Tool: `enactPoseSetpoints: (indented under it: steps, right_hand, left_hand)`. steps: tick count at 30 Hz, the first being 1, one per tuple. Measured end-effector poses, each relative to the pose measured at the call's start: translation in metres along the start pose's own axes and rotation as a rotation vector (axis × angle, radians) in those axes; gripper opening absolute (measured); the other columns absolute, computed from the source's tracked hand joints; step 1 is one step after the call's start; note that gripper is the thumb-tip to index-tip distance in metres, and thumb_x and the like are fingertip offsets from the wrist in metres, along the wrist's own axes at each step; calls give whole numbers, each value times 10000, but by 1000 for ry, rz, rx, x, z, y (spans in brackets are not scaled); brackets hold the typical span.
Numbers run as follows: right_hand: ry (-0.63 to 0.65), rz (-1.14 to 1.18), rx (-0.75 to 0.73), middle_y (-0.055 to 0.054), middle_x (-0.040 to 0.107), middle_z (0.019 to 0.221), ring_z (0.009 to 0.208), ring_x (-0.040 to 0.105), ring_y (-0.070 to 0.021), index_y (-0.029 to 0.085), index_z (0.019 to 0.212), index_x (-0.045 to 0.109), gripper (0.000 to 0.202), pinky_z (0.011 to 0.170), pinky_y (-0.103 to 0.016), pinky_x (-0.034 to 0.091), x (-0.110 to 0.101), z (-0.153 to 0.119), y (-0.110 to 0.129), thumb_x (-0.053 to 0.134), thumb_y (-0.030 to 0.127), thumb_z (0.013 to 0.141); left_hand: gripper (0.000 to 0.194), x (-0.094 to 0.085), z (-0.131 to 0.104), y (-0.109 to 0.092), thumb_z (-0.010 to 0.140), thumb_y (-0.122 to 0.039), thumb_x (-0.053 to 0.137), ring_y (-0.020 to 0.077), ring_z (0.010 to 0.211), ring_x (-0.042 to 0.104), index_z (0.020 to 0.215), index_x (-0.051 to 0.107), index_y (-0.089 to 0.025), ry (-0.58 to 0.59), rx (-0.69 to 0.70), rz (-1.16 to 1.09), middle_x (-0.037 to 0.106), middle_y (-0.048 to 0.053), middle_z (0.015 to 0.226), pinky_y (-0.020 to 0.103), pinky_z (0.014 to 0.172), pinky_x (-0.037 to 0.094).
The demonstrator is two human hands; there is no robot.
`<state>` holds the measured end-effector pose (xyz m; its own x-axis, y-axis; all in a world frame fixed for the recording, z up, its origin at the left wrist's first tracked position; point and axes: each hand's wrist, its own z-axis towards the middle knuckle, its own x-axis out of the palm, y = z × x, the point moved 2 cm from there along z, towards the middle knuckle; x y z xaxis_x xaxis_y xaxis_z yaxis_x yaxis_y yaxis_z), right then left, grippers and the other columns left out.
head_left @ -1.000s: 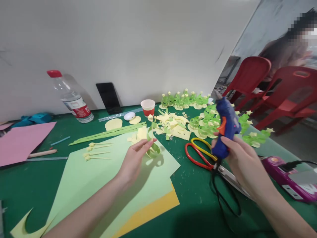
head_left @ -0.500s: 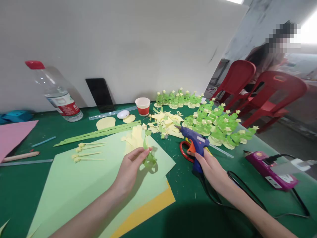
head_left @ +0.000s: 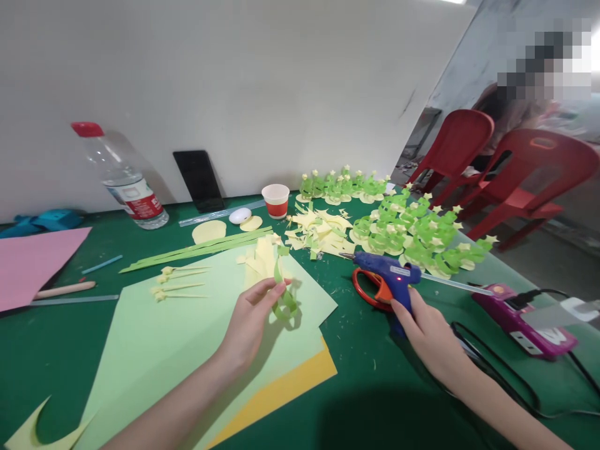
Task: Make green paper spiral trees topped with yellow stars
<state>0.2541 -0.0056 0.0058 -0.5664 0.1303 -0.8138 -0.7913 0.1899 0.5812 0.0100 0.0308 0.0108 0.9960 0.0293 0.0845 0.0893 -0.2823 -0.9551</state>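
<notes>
Between the thumb and fingers of my left hand [head_left: 250, 322] is a curled green paper strip [head_left: 285, 307], pinched above a light green sheet [head_left: 164, 350]. My right hand [head_left: 431, 334] is wrapped round the handle of a blue hot glue gun [head_left: 391, 275]. The gun's nozzle points left, and a clear glue stick [head_left: 454, 282] sticks out of its back. Scissors with red-orange handles [head_left: 363, 292] lie partly behind the gun. Pale yellow paper scraps [head_left: 321, 231] are heaped beyond the nozzle. Several thin yellow pieces with star-like ends [head_left: 180, 292] rest on the green sheet.
Rows of curled green paper pieces with stars [head_left: 417, 231] stand at the back right. A paper cup [head_left: 275, 201], a phone [head_left: 199, 181] and a bottle [head_left: 135, 194] line the board. A purple power strip [head_left: 525, 325] and black cable [head_left: 506, 369] lie right. A person sits beyond red chairs [head_left: 539, 169].
My right hand has moved right with the glue gun, which now lies more level. My left hand keeps its pinch on the green strip. The view has shifted slightly left.
</notes>
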Motion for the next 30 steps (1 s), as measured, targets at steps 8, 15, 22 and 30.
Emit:
enactPoseSetpoints:
  steps: [8,15,22,30]
  right_hand:
    - [-99,-42,1,-85,614,620,578,579,-272,224,773,436,313,547,-374,424,-17,-6,-26,327,512,720]
    - [-117,143,117,-52,585,609,678,587,-275,239,715,477,313,580,-358,456,-29,-11,-39,402,542,697]
    - [38,702,147,-14,574,644,619,538,-172,228,750,535,274,578,-262,462,-28,-8,-18,574,491,686]
    - [-14,454,169,32,488,486,452,471,-150,226,779,551,402,437,-256,417,-16,-6,32,683,483,500]
  left_hand:
    - [174,-5,-6,5,687,-383,642,235,913,559,726,678,-218,7,-8,11,671,59,909,366,839,398]
    - [159,-3,-6,9,724,-355,619,233,943,577,748,696,-217,41,1,7,682,64,918,346,847,403]
    - [222,5,-10,14,744,-355,598,203,811,611,609,669,-193,135,-35,-1,683,51,750,313,774,442]
    - [128,12,-12,16,695,-310,638,185,679,626,680,692,-196,142,-148,-119,685,33,648,297,663,482]
